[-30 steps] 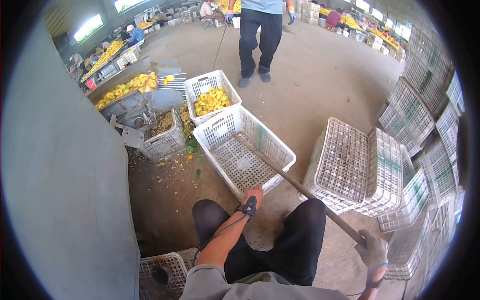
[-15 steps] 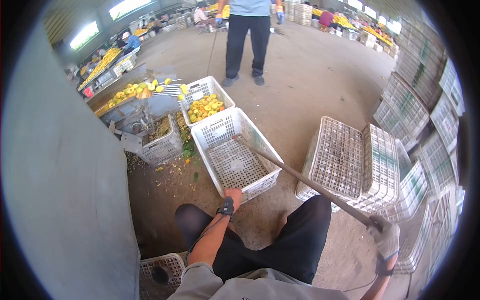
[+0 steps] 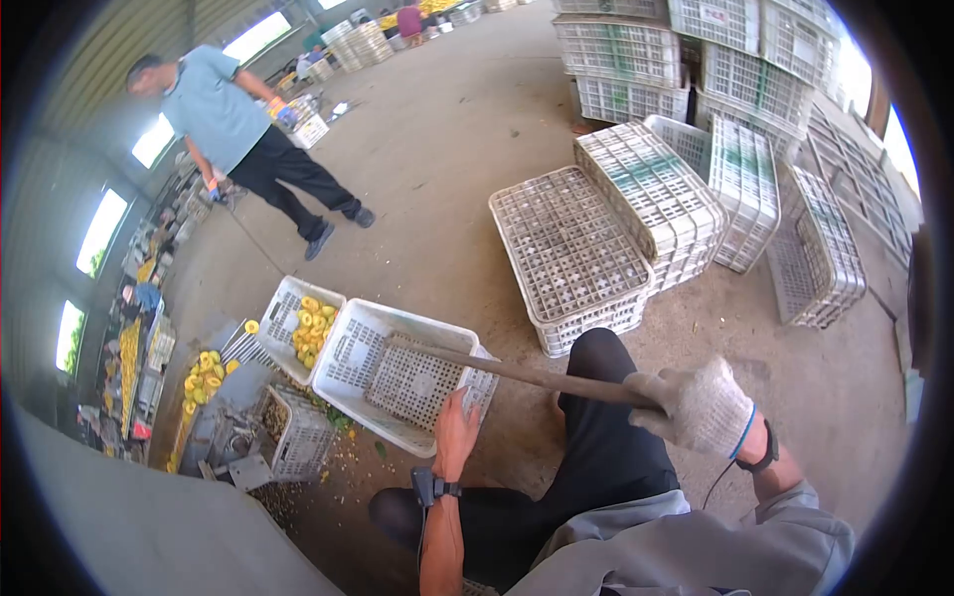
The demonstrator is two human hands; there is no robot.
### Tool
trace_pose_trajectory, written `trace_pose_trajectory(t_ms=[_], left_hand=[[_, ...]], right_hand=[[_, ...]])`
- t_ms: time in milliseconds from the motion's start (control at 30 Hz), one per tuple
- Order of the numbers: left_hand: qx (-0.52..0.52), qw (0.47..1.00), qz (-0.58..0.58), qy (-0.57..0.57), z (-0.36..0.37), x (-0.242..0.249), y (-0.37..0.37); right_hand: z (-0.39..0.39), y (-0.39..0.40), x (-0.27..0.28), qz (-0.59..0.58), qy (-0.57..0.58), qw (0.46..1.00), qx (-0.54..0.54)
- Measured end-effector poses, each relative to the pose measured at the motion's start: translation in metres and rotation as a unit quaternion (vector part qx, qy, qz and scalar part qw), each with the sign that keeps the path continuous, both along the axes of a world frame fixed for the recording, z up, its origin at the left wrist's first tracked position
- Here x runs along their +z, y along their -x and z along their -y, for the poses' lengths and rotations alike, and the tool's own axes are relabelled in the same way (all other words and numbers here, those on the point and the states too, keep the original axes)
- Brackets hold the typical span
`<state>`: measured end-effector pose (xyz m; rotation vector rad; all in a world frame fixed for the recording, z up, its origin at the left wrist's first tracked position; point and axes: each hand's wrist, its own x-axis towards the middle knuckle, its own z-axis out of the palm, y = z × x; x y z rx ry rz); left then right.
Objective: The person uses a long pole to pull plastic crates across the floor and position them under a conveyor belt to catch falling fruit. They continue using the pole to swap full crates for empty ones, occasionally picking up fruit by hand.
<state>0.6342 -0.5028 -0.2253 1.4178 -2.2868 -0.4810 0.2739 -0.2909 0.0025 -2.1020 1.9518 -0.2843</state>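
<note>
My bare left hand (image 3: 455, 432) grips the near rim of an empty white plastic crate (image 3: 350, 370) on the concrete floor in front of my knees. My right hand (image 3: 698, 405), in a white knit glove, is closed around a long wooden stick (image 3: 517, 373). The stick's far end reaches into the crate, at its near right side. Just beyond it sits a second white crate (image 3: 281, 312) partly filled with yellow fruit (image 3: 313, 326).
A metal chute (image 3: 214, 382) carrying yellow fruit and a crate of scraps (image 3: 288, 433) stand left of the crates. Stacks of upturned white crates (image 3: 596, 238) lie ahead and to the right. A person in a blue shirt (image 3: 234, 119) stands at the upper left.
The view has swung and tilted to the right. My right hand has come in and up along the stick toward the middle. My left hand stays on the crate rim.
</note>
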Motion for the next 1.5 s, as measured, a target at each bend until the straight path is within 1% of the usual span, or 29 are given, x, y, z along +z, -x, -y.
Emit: trace_pose_trajectory(t_ms=[33, 133, 167, 233, 300, 367, 400, 467, 533, 567, 667, 700, 800, 933, 1000, 1133, 1267, 1400, 1500], left_hand=[[-0.017, 1.0, -0.012, -0.013, -0.003, 0.005, 0.006], [-0.06, 0.998, 0.003, 0.009, -0.012, 0.026, 0.023], [-0.076, 0.997, 0.011, -0.008, -0.012, 0.029, 0.026], [-0.105, 0.993, 0.025, -0.043, -0.01, 0.035, 0.025], [-0.125, 0.989, 0.037, -0.07, -0.007, 0.046, 0.026], [-0.147, 0.985, 0.053, -0.079, 0.0, 0.047, 0.022], [-0.139, 0.987, 0.05, -0.069, 0.003, 0.047, 0.023], [-0.115, 0.991, 0.045, -0.052, 0.004, 0.046, 0.021], [-0.094, 0.993, 0.068, -0.007, 0.002, 0.042, 0.028], [-0.081, 0.993, 0.08, 0.012, -0.002, 0.039, 0.033], [-0.117, 0.992, 0.043, -0.001, -0.012, 0.035, 0.054], [-0.11, 0.993, 0.051, -0.007, -0.012, 0.029, 0.061], [-0.115, 0.992, 0.053, 0.009, -0.015, 0.024, 0.059], [-0.107, 0.992, 0.047, -0.045, -0.011, 0.011, 0.049], [-0.111, 0.991, 0.036, -0.059, -0.009, 0.01, 0.044], [-0.1, 0.99, 0.068, -0.072, -0.012, 0.014, 0.033], [-0.107, 0.988, 0.099, -0.057, -0.007, -0.006, 0.017], [-0.095, 0.982, 0.136, -0.088, -0.007, -0.014, 0.013], [-0.109, 0.974, 0.178, -0.083, -0.006, -0.014, 0.018]], right_hand=[[-0.007, 0.001, -0.013, 0.023, 0.011, 1.0, 0.004], [-0.024, -0.001, -0.035, 0.043, -0.032, 0.998, -0.036], [-0.027, -0.002, -0.04, 0.043, -0.07, 0.994, -0.076], [-0.035, -0.001, -0.059, 0.056, -0.094, 0.991, -0.081], [-0.04, -0.001, -0.066, 0.052, -0.118, 0.988, -0.087], [-0.044, -0.002, -0.072, 0.054, -0.087, 0.992, -0.078], [-0.043, -0.001, -0.073, 0.054, -0.072, 0.993, -0.07], [-0.04, -0.002, -0.065, 0.072, -0.069, 0.99, -0.096], [-0.036, -0.005, -0.062, 0.088, -0.085, 0.985, -0.123], [-0.036, -0.007, -0.062, 0.087, -0.075, 0.986, -0.124], [-0.037, -0.01, -0.065, 0.082, -0.049, 0.988, -0.124], [-0.037, -0.011, -0.066, 0.078, -0.042, 0.989, -0.122], [-0.04, -0.018, -0.07, 0.072, -0.032, 0.989, -0.126], [-0.044, -0.024, -0.064, 0.067, -0.054, 0.989, -0.124], [-0.046, -0.025, -0.066, 0.074, -0.036, 0.989, -0.119], [-0.046, -0.026, -0.063, 0.083, -0.033, 0.989, -0.118], [-0.047, -0.026, -0.065, 0.084, -0.019, 0.989, -0.116], [-0.047, -0.026, -0.068, 0.077, -0.021, 0.99, -0.114], [-0.047, -0.026, -0.071, 0.068, -0.02, 0.99, -0.119]])
